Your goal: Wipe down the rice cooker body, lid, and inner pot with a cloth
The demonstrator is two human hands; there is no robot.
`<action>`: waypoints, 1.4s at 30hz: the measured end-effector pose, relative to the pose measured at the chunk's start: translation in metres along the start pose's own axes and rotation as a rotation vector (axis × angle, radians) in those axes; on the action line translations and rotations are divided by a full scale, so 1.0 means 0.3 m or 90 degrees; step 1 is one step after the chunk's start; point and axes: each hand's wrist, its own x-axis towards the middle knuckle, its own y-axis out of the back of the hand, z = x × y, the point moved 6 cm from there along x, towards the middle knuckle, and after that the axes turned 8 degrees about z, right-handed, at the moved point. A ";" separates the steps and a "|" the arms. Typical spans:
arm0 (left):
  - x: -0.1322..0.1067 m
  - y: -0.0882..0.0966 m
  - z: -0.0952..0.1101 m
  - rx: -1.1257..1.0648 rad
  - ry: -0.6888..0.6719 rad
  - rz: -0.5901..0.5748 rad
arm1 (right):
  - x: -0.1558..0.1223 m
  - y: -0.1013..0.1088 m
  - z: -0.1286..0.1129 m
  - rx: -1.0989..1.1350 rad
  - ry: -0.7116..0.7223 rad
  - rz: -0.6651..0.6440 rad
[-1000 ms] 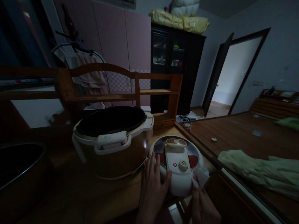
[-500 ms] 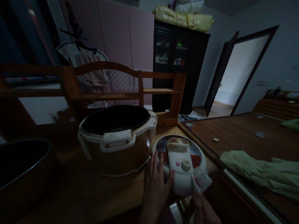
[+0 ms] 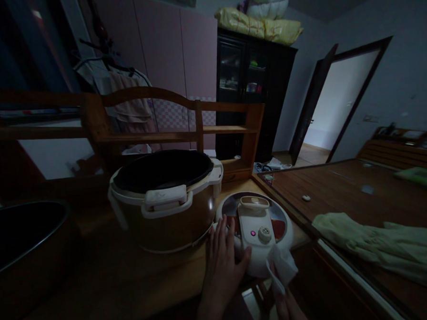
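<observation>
A white pressure cooker lid (image 3: 259, 259), with a metal and reddish top, a raised handle and a round valve, lies on the wooden desk. My left hand (image 3: 223, 257) rests against its left edge, fingers stretched out and thumb apart. At the lid's lower right, my right hand (image 3: 290, 309) pinches a crumpled white tissue (image 3: 282, 267) that touches or hangs just beside the rim. Left of the lid stands the cooker body (image 3: 177, 227), uncovered, with a dark interior and a white side handle.
A dark pot (image 3: 28, 246) sits at the far left. Behind the cooker rises a wooden shelf frame (image 3: 144, 136). On the right, a brown surface (image 3: 333, 187) bears a pale green cloth (image 3: 368, 242) and a small round object (image 3: 306, 198). A gap opens below the desk's front edge.
The tissue has shifted slightly left and down along the lid's lower right rim with my right hand. My left hand keeps its place on the lid. The view has turned a little.
</observation>
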 end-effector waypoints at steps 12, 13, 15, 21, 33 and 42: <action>-0.007 0.001 0.010 -0.026 -0.036 -0.056 | 0.045 -0.020 -0.030 0.019 0.004 -0.039; -0.007 0.002 0.009 -0.027 -0.034 -0.053 | 0.057 -0.022 -0.032 0.018 0.023 -0.051; -0.008 0.003 0.008 -0.029 -0.032 -0.049 | 0.083 -0.030 -0.033 0.012 0.055 -0.069; -0.012 0.007 0.012 -0.035 -0.041 -0.058 | 0.141 -0.048 -0.046 0.024 0.120 -0.109; -0.013 0.011 0.019 -0.051 -0.048 -0.064 | 0.099 -0.042 -0.071 0.035 0.164 -0.060; -0.017 -0.003 0.016 -0.051 -0.075 -0.089 | 0.119 -0.074 -0.129 -0.007 0.065 -0.101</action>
